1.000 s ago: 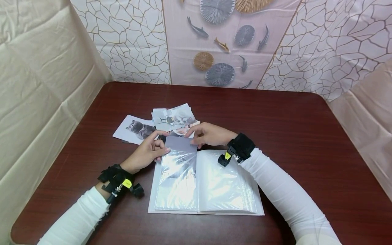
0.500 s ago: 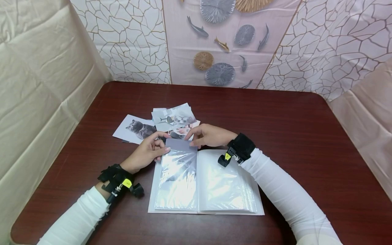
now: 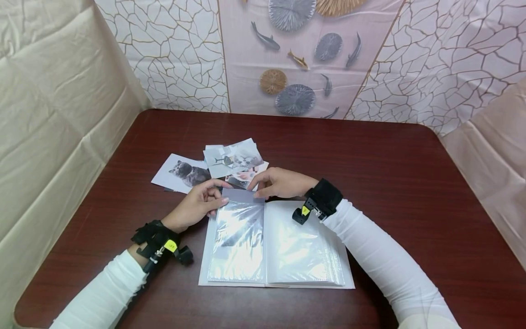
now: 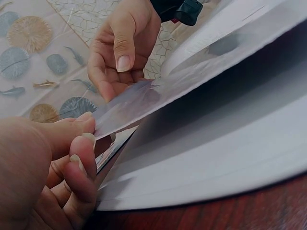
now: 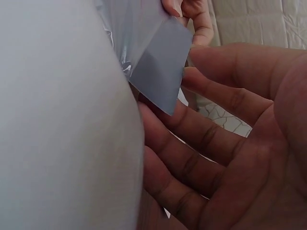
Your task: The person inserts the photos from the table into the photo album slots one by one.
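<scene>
A white photo album (image 3: 347, 276) lies spread flat, its pages fitted with clear plastic sleeves. A photo (image 3: 243, 195), its grey end sticking out at the top, sits mostly inside the left page's sleeve (image 3: 236, 262). My left hand (image 3: 200, 203) pinches the top left corner of that sleeve page (image 4: 192, 79) between thumb and fingers, and the page is lifted off the cover in the left wrist view. Along the photo's top edge my right hand (image 3: 283, 182) holds it, thumb at the edge and fingers behind, as the right wrist view shows. Glare on the plastic hides most of the picture.
Behind the album lie loose photos: a grey cat print (image 3: 185, 172), a pale print (image 3: 233, 156) on top of others, and a pinkish one (image 3: 248, 177) partly under the hands. The dark red-brown table (image 3: 402, 205) reaches back to a patterned cloth (image 3: 246, 91).
The photo has slid a little further down into the sleeve, so less grey shows above it. Both hands have followed it slightly downward; the album and loose photos stay put.
</scene>
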### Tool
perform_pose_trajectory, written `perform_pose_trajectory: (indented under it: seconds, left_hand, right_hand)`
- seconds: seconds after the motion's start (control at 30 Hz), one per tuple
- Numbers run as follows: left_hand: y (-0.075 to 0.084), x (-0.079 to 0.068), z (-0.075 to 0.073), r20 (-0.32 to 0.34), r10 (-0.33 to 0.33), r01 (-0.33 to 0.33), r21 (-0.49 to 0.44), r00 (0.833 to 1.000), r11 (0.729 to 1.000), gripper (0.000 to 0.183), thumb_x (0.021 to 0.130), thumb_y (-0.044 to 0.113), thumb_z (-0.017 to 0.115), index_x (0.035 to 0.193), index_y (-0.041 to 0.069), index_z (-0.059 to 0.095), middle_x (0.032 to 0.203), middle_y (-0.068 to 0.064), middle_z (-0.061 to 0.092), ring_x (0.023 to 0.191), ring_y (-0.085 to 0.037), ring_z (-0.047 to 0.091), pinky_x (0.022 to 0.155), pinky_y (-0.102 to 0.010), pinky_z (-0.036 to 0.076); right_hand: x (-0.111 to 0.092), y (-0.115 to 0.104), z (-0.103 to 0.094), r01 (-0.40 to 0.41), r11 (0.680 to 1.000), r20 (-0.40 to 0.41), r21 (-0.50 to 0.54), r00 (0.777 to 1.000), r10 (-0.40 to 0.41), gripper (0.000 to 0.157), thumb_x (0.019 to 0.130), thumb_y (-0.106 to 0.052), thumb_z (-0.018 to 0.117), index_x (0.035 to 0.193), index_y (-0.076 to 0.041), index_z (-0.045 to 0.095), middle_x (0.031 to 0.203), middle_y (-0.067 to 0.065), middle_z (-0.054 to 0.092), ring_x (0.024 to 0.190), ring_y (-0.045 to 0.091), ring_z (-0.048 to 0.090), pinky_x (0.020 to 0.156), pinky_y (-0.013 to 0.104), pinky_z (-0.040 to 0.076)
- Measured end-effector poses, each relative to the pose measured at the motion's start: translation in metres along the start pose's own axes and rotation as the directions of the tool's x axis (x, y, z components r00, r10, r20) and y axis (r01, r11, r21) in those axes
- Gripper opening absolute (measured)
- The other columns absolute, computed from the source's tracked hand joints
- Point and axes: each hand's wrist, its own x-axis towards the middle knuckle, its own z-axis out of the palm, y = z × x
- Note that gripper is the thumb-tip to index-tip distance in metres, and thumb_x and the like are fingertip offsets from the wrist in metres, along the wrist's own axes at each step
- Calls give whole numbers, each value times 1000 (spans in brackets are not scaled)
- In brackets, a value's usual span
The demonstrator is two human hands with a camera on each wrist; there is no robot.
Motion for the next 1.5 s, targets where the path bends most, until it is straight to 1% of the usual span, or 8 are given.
perform_pose_trajectory:
  seconds: [0.27, 0.53, 0.63, 0.8, 0.9, 1.2, 1.33, 1.5]
  left_hand:
    - [0, 0, 0, 9, 4, -4, -2, 1000, 1000, 36, 91, 26, 65, 125, 16, 58, 83, -16, 56, 57, -22, 51, 54, -28, 46]
    - [0, -1, -1, 7, -2, 2, 16, 1000, 1000, 32, 91, 27, 65, 121, 17, 61, 85, -16, 57, 58, -22, 53, 55, -29, 49]
    - [0, -1, -1, 7, -3, 3, 17, 1000, 1000, 31, 91, 27, 65, 120, 16, 62, 86, -15, 56, 59, -22, 53, 55, -29, 49]
    - [-1, 0, -1, 5, -7, 6, 19, 1000, 1000, 29, 91, 27, 65, 118, 16, 64, 86, -15, 55, 59, -20, 52, 54, -28, 49]
    - [-1, 0, -1, 5, -12, 11, 25, 1000, 1000, 28, 91, 27, 65, 116, 16, 65, 85, -15, 55, 59, -20, 52, 54, -28, 48]
    - [-1, 1, 0, 0, -26, 26, 54, 1000, 998, 25, 90, 29, 65, 110, 14, 67, 84, -13, 60, 58, -17, 50, 53, -26, 45]
    - [0, 0, 0, 0, -33, 33, 59, 999, 998, 25, 90, 30, 66, 109, 14, 68, 81, -11, 61, 57, -16, 48, 52, -25, 44]
    - [1, 0, 0, -2, -38, 38, 64, 999, 997, 24, 90, 30, 65, 107, 13, 69, 75, -9, 60, 56, -16, 48, 52, -25, 43]
  right_hand:
    - [-1, -4, 0, -13, 1000, 2, -21, 1000, 13, 27, 94, -17, 60, 119, -9, 66, 83, 10, 64, 71, 26, 53, 61, 28, 39]
    - [1, -4, 2, -22, 999, 16, -41, 1000, 23, 26, 93, -17, 61, 118, -11, 67, 83, 11, 62, 69, 19, 50, 61, 27, 37]
    - [1, -5, 3, -24, 999, 23, -45, 999, 25, 27, 93, -17, 61, 119, -10, 67, 89, 9, 66, 74, 18, 52, 64, 26, 39]
    - [0, -8, 3, -22, 998, 33, -53, 999, 23, 28, 93, -16, 61, 120, -8, 67, 106, 5, 68, 87, 16, 57, 72, 26, 45]
    - [0, -10, 3, -16, 999, 43, -44, 999, 18, 28, 93, -16, 61, 120, -7, 67, 110, 5, 68, 90, 17, 59, 74, 26, 47]
    - [1, -9, 6, -15, 997, 61, -73, 998, 19, 27, 93, -18, 61, 118, -8, 68, 105, 2, 68, 88, 13, 59, 77, 27, 48]
    - [0, -10, 6, -12, 996, 67, -85, 998, 18, 27, 93, -19, 61, 117, -10, 68, 103, 2, 68, 87, 14, 59, 76, 27, 48]
    - [0, -12, 6, -5, 997, 77, -75, 997, 11, 26, 94, -19, 61, 117, -10, 69, 104, 3, 69, 90, 16, 61, 77, 28, 48]
